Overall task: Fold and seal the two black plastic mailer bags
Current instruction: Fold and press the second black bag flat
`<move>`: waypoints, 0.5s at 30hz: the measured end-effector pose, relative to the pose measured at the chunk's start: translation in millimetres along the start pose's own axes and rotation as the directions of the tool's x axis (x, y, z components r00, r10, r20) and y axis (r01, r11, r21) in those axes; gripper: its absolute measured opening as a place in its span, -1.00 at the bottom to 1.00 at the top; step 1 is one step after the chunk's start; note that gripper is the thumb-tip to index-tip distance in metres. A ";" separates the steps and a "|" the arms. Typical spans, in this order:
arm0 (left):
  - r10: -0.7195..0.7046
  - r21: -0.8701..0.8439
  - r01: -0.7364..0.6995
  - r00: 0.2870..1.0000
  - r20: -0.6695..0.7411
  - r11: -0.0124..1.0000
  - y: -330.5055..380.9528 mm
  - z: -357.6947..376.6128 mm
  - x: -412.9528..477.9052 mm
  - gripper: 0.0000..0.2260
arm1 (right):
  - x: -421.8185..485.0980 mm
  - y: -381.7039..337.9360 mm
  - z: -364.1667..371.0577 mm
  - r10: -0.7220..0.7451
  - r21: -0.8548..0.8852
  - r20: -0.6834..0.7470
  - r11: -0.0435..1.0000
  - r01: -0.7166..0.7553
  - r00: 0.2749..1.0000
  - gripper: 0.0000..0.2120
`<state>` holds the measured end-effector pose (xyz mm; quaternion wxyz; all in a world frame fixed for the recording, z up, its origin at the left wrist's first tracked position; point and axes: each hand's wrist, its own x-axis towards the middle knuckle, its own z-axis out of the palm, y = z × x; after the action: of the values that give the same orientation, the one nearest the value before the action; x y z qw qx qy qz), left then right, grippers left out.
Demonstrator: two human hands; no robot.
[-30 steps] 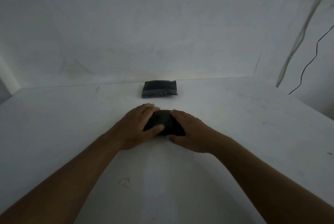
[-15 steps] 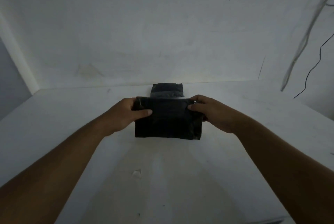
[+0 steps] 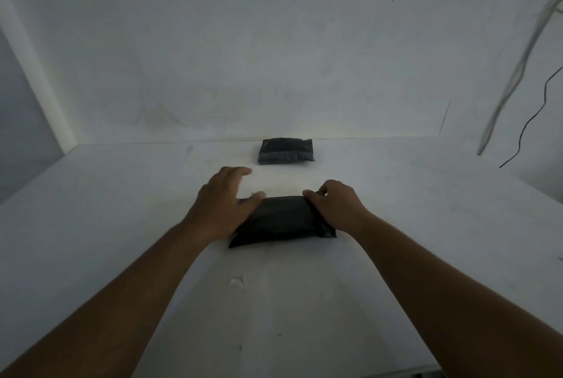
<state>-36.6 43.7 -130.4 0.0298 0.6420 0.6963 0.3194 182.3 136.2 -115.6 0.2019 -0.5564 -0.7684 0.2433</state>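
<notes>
1. White post (image 3: 39, 88): a smooth, flat-faced vertical strip, far left of and behind the near mailer bag (image 3: 283, 220).
2. Table (image 3: 106, 225): a flat, matte white top with faint scuffs. It carries the near mailer bag near its middle.
3. Left hand (image 3: 222, 203): at the left end of the near mailer bag. The fingers are extended and close together, reaching past the bag's far left corner. Whether they touch the table cannot be told. The thumb is spread away from them and lies flat on that corner.
4. Chip (image 3: 236, 281): a small, rough flake in the table surface, in front of the near mailer bag and toward its left end.
5. Near mailer bag: black plastic film with a dull sheen, folded into a plump oblong pad. It lies flat, long axis left to right, slightly skewed.
6. Far mailer bag (image 3: 286, 151): directly behind the near mailer bag, well apart from it, by the wall. It is black film folded into a compact rectangle, with a paler, crinkled strip along its near edge.
7. Right hand (image 3: 335, 210): on the right end of the near mailer bag. The fingers are curled together over the far right corner, the thumb tip is on the top face, and the film is pinched between them.
8. White cord (image 3: 511, 72): pale and blurred, hanging diagonally, far right of and behind the near mailer bag.
9. Black wire (image 3: 530, 121): thin and kinked, farther right of the near mailer bag than the cord.
</notes>
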 end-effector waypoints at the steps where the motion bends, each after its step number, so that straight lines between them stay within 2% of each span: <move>1: 0.071 0.031 -0.075 0.992 0.106 0.997 3.0 -0.3 0.1 -0.46 | 1.5 -0.3 0.3 0.015 -0.019 0.006 1.000 -0.015 1.000 -0.51; 3: 0.065 0.092 -0.106 0.926 0.373 0.990 8.3 1.6 -1.9 -0.46 | 2.9 1.2 -1.4 0.034 -0.023 0.013 0.999 -0.034 0.999 -0.44; 4: 0.032 0.107 -0.089 0.896 0.442 0.990 8.4 3.4 -3.0 -0.46 | 2.7 1.8 -3.6 0.032 -0.011 0.006 0.999 -0.032 0.999 -0.43; 9: -0.001 0.110 -0.051 0.906 0.423 0.993 7.9 10.4 -6.6 -0.44 | -1.0 -0.8 -18.2 0.032 0.106 -0.005 0.994 -0.031 0.999 -0.51; 12: 0.048 0.105 -0.092 0.931 0.362 0.990 11.5 8.0 -13.0 -0.40 | -5.5 3.7 -33.2 0.093 0.124 0.146 0.986 -0.111 0.985 -0.64; 14: 0.102 0.133 -0.164 0.918 0.383 0.977 11.5 4.7 -19.3 -0.37 | -9.0 9.0 -42.7 0.124 0.171 0.281 0.969 -0.177 0.952 -0.71; 15: 0.127 0.171 -0.213 0.903 0.411 0.962 11.6 3.5 -22.3 -0.34 | -9.8 12.8 -45.9 0.121 0.214 0.302 0.958 -0.191 0.946 -0.76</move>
<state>-21.1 24.4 -135.8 0.0732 0.7514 0.6468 0.1080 221.6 137.1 -87.0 0.1347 -0.5462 -0.7077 0.4274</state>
